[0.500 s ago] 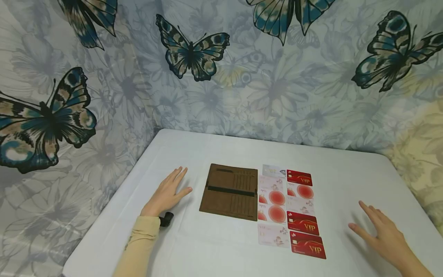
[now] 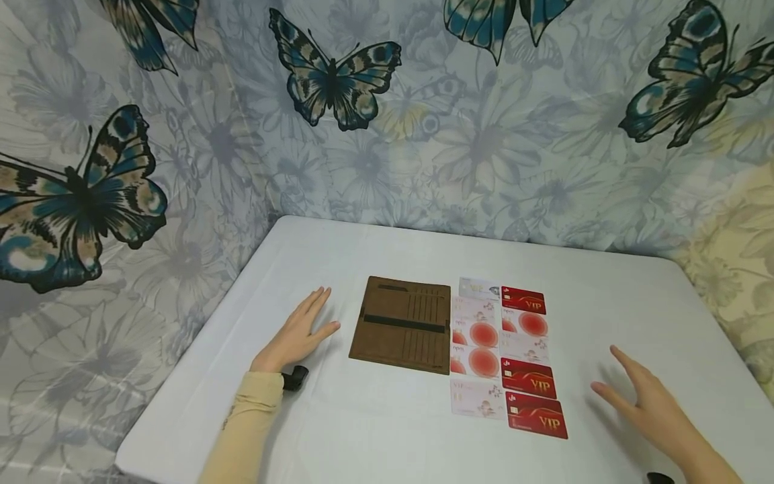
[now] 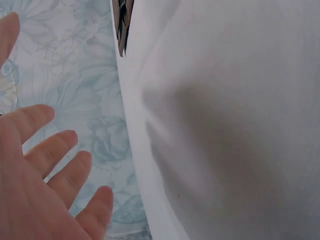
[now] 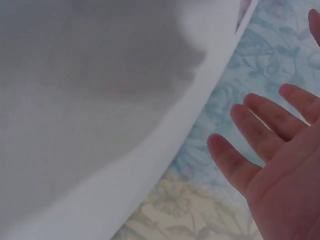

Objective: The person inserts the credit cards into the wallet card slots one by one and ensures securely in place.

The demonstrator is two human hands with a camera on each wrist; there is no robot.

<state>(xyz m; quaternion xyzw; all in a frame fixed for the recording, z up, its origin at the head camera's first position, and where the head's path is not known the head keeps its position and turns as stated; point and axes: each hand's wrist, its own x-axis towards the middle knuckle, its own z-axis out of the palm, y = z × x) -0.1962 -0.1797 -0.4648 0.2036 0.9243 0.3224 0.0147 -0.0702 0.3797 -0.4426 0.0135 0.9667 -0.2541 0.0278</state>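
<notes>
Neither grip holding: left hand (image 2: pixel 296 334) flat, right hand (image 2: pixel 650 403) hovering, fingers spread.

Improvised home-type recording corner indicated, not a shop or lab. A curtain-like printed fabric (image 2: pixel 484 134) with large butterflies and pale flowers is hung as backdrop behind the far edge and along the left edge of the desk (image 2: pixel 375 444); folds are seen in it at the far left corner. The desk is covered by a plain white cloth, wrinkled in the left wrist view. No fixed furniture, tools or equipment-type fittings are shown. A brown card wallet (image 2: pixel 402 324) is laid open near the desk's middle, with VIP and membership cards (image 2: pixel 504 356) set out in two rows just beside it, suggesting a staged tabletop setup.
</notes>
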